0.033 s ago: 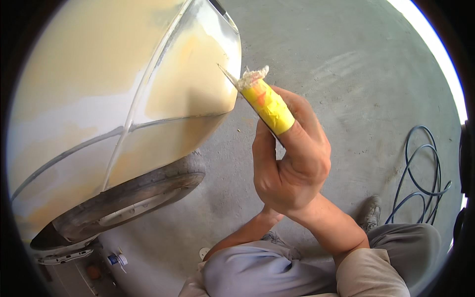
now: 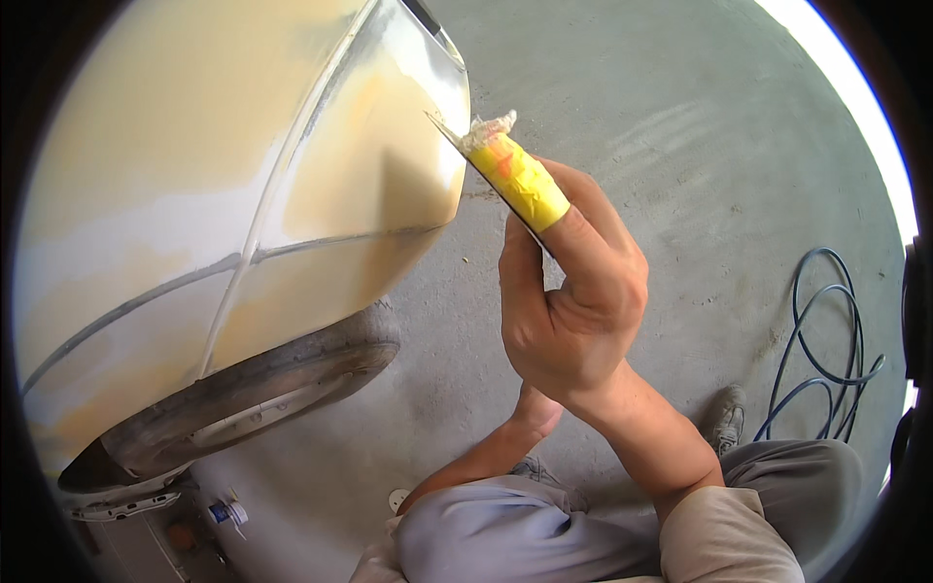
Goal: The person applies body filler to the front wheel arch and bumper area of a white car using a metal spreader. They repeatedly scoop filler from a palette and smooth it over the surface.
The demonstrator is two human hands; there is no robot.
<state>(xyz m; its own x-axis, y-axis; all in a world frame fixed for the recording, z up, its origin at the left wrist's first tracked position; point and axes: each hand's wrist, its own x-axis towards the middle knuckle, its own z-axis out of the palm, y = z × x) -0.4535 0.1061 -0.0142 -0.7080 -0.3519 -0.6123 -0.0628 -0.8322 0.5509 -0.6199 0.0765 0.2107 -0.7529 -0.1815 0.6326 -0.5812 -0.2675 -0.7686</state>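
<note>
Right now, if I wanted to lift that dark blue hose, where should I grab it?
I'd take the dark blue hose by the rounded bend at the far end of its loops, probably from above, on the side away from the gray trousers. There it lies as a single strand on the floor; nearer the trousers, strands cross and pass out of sight.

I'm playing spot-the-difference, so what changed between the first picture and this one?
The right hand moved a little up, carrying the thin tool and the yellow wrapping along. The left hand moved up slightly too. The shadow on the car panel looks darker. Nothing was grabbed or let go. The wheel and coiled hose stayed put.
</note>
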